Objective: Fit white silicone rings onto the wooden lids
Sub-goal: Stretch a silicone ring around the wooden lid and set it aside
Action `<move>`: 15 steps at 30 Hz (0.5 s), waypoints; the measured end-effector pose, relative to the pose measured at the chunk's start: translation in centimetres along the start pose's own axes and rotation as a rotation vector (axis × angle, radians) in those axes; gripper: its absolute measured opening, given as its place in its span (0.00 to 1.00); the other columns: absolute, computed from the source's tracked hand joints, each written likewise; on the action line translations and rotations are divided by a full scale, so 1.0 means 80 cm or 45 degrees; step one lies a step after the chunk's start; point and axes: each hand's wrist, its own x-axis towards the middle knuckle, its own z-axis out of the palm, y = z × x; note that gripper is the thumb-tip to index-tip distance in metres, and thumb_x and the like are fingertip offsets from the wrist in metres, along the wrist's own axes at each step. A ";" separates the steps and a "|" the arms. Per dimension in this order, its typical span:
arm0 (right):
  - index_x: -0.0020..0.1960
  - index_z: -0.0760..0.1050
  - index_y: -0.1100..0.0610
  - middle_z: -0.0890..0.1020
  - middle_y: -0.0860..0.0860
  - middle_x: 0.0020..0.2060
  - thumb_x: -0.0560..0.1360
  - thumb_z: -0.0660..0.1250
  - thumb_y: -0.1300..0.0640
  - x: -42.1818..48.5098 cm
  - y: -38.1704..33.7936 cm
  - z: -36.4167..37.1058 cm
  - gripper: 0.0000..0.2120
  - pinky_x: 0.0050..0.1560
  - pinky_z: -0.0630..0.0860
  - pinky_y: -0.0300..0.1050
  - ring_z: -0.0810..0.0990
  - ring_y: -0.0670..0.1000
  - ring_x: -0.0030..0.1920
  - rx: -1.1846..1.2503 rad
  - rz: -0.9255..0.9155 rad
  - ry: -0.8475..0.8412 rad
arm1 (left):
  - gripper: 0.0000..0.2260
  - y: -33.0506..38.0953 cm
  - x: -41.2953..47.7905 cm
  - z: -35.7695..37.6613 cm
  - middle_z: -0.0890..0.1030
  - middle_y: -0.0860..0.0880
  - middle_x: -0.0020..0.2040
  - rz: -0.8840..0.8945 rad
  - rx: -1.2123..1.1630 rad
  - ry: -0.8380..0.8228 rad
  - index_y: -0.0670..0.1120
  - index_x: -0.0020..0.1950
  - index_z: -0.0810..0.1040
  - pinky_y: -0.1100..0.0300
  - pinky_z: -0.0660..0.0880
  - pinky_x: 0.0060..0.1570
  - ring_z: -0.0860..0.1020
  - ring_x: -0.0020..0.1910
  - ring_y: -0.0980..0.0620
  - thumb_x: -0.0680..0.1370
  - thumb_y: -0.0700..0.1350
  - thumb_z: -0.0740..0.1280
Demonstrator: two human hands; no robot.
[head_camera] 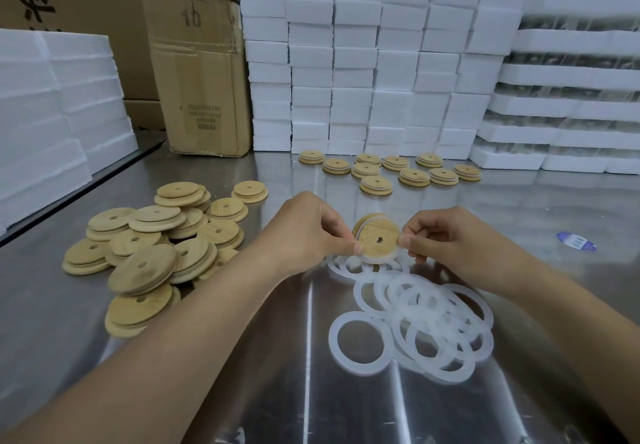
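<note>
Forearms enter from the near edge and meet over the steel surface (pixel 277 357). My left grip (pixel 308 229) pinches one edge of a wooden lid (pixel 375 239) between thumb and fingertips. My right grip (pixel 446 239) pinches the opposite edge, so both are clamped on the lid and on the silicone ring (pixel 379 261), which appears partly seated around its stepped face. The lid is held tilted and clear of the surface, between the two grips.

Loose rings (pixel 415 322) lie heaped just below the grips, on my side of them. Bare lids (pixel 149 253) are piled well off to the left of my left grip. Finished lids (pixel 381 170) are scattered beyond both grips, in front of the foam blocks (pixel 363 62).

Step in hand, as I judge it: working the ring over the step. To do it well, I should anchor the seated arc with one thumb and walk the other thumb round the rim in short presses. I should turn the lid rather than stretch the ring hard. A twisted or lifted section would likely spring off, so the band should lie flat all round before the lid is set down.
</note>
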 end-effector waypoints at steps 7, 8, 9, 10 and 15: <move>0.46 0.85 0.54 0.85 0.51 0.37 0.80 0.73 0.55 -0.001 0.001 0.000 0.05 0.42 0.77 0.35 0.82 0.44 0.37 -0.047 -0.039 -0.016 | 0.09 0.011 -0.005 0.002 0.87 0.56 0.39 -0.038 0.236 0.090 0.54 0.37 0.88 0.49 0.83 0.53 0.84 0.47 0.55 0.71 0.56 0.83; 0.45 0.85 0.53 0.85 0.50 0.36 0.80 0.73 0.55 -0.001 0.001 0.001 0.05 0.40 0.76 0.34 0.81 0.42 0.36 -0.064 -0.048 -0.009 | 0.09 0.013 -0.006 0.003 0.87 0.56 0.40 -0.035 0.270 0.104 0.55 0.37 0.88 0.48 0.82 0.54 0.84 0.48 0.55 0.71 0.56 0.83; 0.45 0.84 0.53 0.84 0.49 0.35 0.80 0.74 0.55 -0.001 0.001 0.001 0.05 0.39 0.76 0.34 0.79 0.41 0.35 -0.085 -0.059 -0.001 | 0.09 0.015 -0.006 0.003 0.87 0.57 0.42 -0.029 0.293 0.109 0.55 0.37 0.88 0.48 0.82 0.54 0.83 0.48 0.56 0.72 0.57 0.83; 0.44 0.84 0.52 0.84 0.47 0.34 0.80 0.74 0.55 0.000 0.001 0.002 0.05 0.38 0.75 0.33 0.78 0.40 0.34 -0.106 -0.069 0.006 | 0.09 0.016 -0.007 0.004 0.86 0.58 0.43 -0.023 0.312 0.110 0.55 0.37 0.87 0.48 0.82 0.55 0.83 0.49 0.57 0.72 0.57 0.82; 0.43 0.83 0.51 0.85 0.47 0.34 0.79 0.75 0.54 -0.001 -0.001 0.001 0.06 0.35 0.75 0.34 0.80 0.41 0.31 -0.186 -0.095 -0.004 | 0.09 0.018 -0.009 0.005 0.86 0.59 0.45 -0.025 0.324 0.102 0.54 0.38 0.87 0.49 0.82 0.54 0.82 0.50 0.58 0.74 0.57 0.81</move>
